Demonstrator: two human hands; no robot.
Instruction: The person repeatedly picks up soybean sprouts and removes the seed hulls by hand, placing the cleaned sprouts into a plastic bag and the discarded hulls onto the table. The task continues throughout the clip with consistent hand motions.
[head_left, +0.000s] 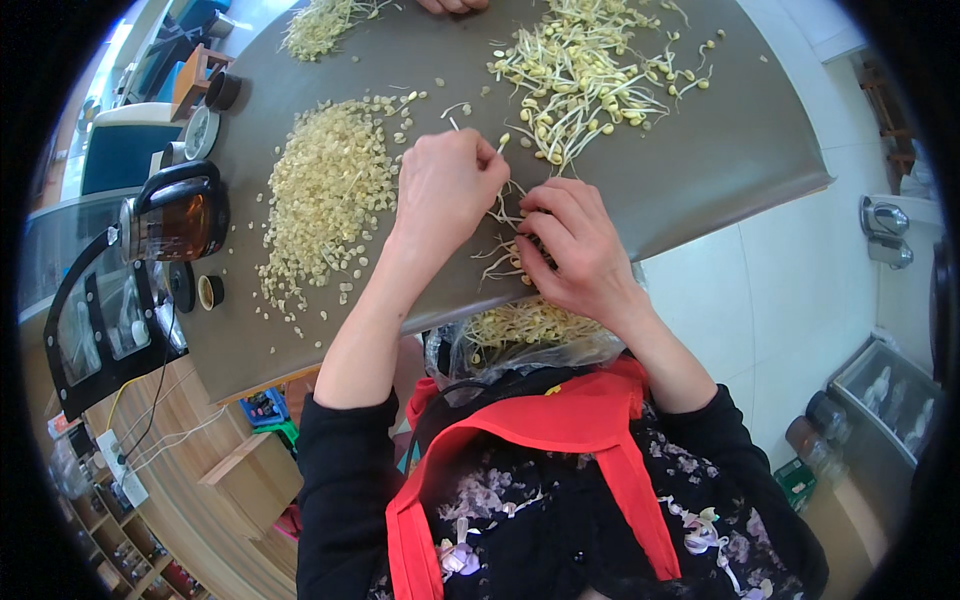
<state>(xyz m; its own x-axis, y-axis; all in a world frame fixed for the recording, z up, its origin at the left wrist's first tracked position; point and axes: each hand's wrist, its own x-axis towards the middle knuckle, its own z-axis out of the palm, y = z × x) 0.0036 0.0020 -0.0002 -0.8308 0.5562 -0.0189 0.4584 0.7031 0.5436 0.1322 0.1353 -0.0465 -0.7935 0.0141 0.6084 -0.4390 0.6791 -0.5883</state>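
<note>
My left hand (454, 176) is above the grey-brown tabletop with thumb and fingertips pinched around a bean sprout (504, 140), whose yellow head sticks out past the fingers. Close on its right, my right hand (574, 244) curls over a small bunch of bean sprouts (495, 262) by the table's near edge; whether its fingers grip any is hidden. A heap of pale husks (330, 187) lies left of my hands. Beyond them spreads a pile of yellow-headed sprouts (585, 82). Below the edge, a clear plastic bag (495, 367) holds more sprouts (525, 322).
A glass teapot (176, 214) with brown liquid stands at the table's left edge, near small cups (211, 292) and a white-rimmed bowl (202, 133). Another person's hand (452, 5) shows at the far edge of view, near a further husk pile (319, 30). A power strip (120, 466) with cords is lower left.
</note>
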